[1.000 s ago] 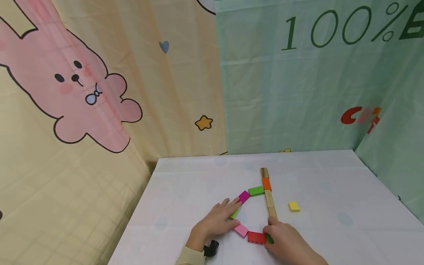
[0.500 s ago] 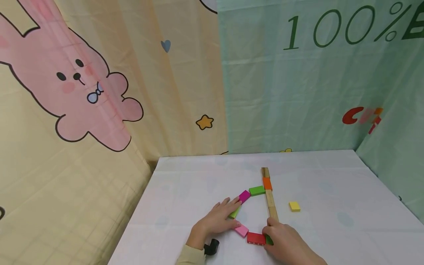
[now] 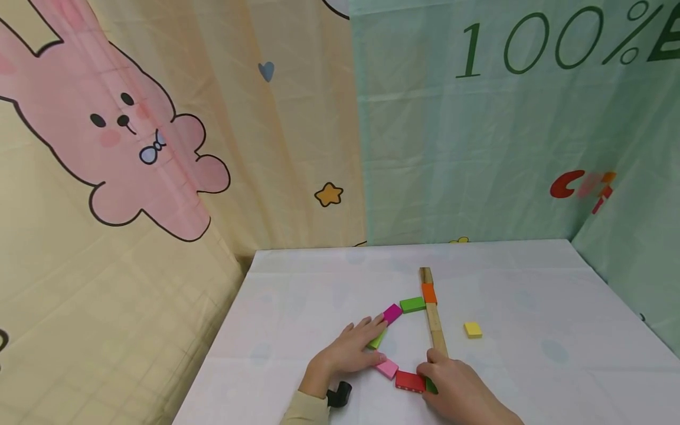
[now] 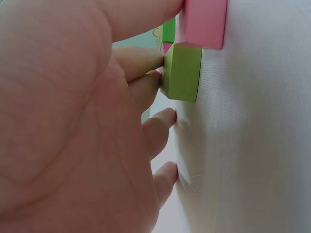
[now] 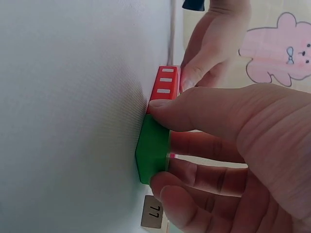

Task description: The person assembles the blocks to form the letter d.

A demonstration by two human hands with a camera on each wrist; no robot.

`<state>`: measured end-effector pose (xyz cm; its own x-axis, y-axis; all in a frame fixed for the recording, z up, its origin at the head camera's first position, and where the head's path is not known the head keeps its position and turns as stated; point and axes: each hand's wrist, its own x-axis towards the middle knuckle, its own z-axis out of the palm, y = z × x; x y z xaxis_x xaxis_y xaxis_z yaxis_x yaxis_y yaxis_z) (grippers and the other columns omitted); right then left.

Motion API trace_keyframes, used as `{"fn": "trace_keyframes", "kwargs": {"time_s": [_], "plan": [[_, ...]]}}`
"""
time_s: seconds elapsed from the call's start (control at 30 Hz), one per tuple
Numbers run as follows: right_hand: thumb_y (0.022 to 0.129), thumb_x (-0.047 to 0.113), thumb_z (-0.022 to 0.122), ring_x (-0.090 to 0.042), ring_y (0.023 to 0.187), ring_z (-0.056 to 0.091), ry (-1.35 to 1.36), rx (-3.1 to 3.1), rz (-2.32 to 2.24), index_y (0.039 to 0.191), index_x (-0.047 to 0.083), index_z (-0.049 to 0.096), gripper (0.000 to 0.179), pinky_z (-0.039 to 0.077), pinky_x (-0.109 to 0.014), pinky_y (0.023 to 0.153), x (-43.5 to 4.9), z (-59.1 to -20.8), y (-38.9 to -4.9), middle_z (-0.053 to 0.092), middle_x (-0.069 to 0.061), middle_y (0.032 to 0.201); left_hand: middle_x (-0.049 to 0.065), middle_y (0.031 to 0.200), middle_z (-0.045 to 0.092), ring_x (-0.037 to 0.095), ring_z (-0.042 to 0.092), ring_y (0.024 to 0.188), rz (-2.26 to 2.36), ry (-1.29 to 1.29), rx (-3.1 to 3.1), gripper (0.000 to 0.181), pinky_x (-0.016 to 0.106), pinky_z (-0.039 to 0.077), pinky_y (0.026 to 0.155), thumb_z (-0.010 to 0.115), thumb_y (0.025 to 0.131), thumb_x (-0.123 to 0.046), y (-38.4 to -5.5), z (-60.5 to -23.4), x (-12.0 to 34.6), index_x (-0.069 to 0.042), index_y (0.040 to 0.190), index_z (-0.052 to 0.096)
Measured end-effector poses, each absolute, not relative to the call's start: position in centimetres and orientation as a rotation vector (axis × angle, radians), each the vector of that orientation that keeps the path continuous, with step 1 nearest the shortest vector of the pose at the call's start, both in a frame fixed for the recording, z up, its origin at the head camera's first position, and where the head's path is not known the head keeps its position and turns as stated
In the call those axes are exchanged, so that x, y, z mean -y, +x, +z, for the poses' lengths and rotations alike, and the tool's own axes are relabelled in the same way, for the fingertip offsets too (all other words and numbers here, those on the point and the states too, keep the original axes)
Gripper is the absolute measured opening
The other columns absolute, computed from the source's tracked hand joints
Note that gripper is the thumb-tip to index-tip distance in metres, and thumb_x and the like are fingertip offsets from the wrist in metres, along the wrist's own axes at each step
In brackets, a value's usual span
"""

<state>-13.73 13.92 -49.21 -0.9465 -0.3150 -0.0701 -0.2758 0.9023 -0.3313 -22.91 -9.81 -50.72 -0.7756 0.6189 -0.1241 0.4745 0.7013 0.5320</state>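
Small coloured blocks lie end to end in a rounded, D-like outline. My left hand [image 3: 347, 351] rests over its left side, fingers spread; the thumb touches the pink block [image 3: 388, 369], and fingertips meet the lime block [image 4: 183, 73]. At the near right corner my right hand [image 3: 462, 383] pinches a dark green block [image 5: 154, 148] between thumb and fingers, its thumb tip at the joint with the red block [image 3: 409, 381]. Partly covered by my left fingertips is a magenta block [image 3: 392, 314]. Beyond it sits a bright green block [image 3: 412, 304].
Plain wooden blocks [image 3: 434, 321] and an orange block [image 3: 428, 293] form the straight right side, running past the outline at the far end. A yellow block [image 3: 473, 330] lies apart on the white table [image 3: 531, 295]. Printed curtains [image 3: 287, 147] hang behind.
My right hand has shifted slightly left with the dark green block, and the red block has slid a little toward the pink one. The left hand stays in place.
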Motion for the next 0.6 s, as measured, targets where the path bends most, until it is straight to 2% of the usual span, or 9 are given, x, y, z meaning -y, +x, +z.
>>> {"fn": "trace_keyframes", "kwargs": {"time_s": [0.17,0.43,0.6], "plan": [[0.073,0.024,0.090,-0.009,0.062,0.045,-0.518,-2.950,-0.486,0.096,0.018,0.076,0.027,0.046,-0.025,0.058,-14.2,-49.4,-13.7,0.044,0.007,0.079,-0.013,0.165,0.020,0.022,0.016,0.152,0.699,0.849,-2.625,0.073,0.054,0.011,0.120,0.064,0.096,-0.046,-22.8,-50.8,9.7,-0.028,0.159,0.032],[0.072,0.035,0.090,-0.007,0.066,0.046,-0.476,-2.980,-0.537,0.106,0.022,0.077,0.038,0.048,-0.024,0.060,-14.9,-48.5,-13.7,0.048,0.011,0.083,-0.012,0.165,0.020,0.022,0.016,0.152,0.696,0.854,-2.625,0.073,0.055,0.012,0.119,0.063,0.096,-0.045,-22.8,-50.7,9.6,-0.027,0.159,0.032],[0.073,0.033,0.090,-0.005,0.067,0.047,-0.422,-3.033,-0.554,0.105,0.024,0.077,0.035,0.044,-0.021,0.057,-15.4,-48.0,-14.1,0.051,0.011,0.086,-0.012,0.165,0.021,0.023,0.017,0.152,0.686,0.851,-2.635,0.074,0.056,0.013,0.119,0.064,0.096,-0.045,-22.8,-50.7,9.6,-0.026,0.159,0.032]]}}
